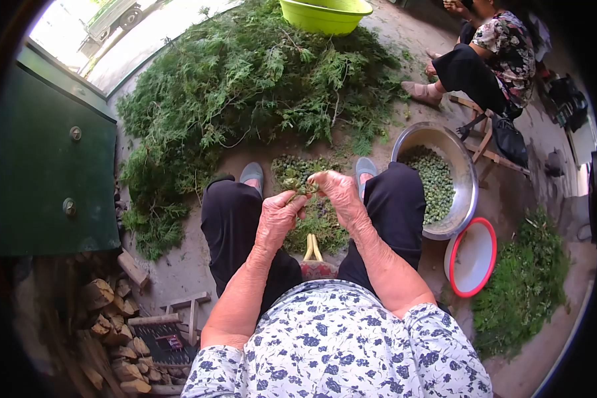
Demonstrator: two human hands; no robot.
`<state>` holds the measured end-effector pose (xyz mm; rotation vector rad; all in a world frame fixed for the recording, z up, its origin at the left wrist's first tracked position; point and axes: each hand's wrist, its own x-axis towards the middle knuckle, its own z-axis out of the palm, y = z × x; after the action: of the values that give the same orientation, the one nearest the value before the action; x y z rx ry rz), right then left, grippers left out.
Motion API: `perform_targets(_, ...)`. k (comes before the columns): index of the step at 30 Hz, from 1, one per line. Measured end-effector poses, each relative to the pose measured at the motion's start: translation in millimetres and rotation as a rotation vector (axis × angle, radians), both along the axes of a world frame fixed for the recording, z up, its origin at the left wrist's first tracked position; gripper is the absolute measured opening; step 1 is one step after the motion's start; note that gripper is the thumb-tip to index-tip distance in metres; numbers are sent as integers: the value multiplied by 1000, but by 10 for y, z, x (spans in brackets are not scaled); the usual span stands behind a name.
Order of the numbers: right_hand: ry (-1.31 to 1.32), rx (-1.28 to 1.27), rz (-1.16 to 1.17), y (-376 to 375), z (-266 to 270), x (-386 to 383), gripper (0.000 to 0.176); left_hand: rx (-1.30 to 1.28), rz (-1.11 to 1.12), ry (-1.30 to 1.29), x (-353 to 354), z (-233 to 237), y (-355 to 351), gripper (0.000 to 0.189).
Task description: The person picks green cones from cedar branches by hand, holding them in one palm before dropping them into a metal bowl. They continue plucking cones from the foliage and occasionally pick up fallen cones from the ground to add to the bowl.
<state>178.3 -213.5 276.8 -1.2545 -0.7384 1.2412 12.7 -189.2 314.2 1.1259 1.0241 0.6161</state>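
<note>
A small evergreen sprig [292,186] with green seed cones is pinched in my left hand [280,217], in front of my knees. My right hand [341,194] has its thumb and fingers closed at the sprig's right end; the fingertips partly hide what they grip. On the ground between my feet, below the hands, lies a pile of green cones [305,166] mixed with leafy bits. To the right of my right knee stands a large metal basin [469,179], holding many loose green cones [434,189].
A big heap of cut evergreen branches [245,86] lies ahead, with a yellow-green tub [328,18] behind it. A red-rimmed white basin [472,257] leans by the metal one, near more greenery [517,285]. Another person [501,56] sits at right. Firewood [116,331] is stacked at left.
</note>
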Motion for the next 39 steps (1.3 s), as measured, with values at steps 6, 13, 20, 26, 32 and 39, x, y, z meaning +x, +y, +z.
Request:
perform_targets(6, -88, 46, -39, -81, 196, -101, 18, 38, -11, 60, 39, -4, -29, 17)
perform_targets(13, 225, -64, -570, 29, -75, 185, 20, 107, -18, 81, 20, -85, -53, 16)
perform_targets(20, 70, 98, -30, -69, 316, 4, 17, 288, -9, 172, 26, -95, -13, 20)
perform_targets(26, -196, 87, 259, -129, 269, -9, 28, 386, -51, 166, 22, -93, -30, 24)
perform_targets(32, -196, -71, 326, -131, 343, 19, 23, 370, -133, 224, 1, -119, -37, 25)
perform_targets(39, 530, -135, 167, -155, 159, 39, 18, -6, -56, 56, 29, 65, -29, 20)
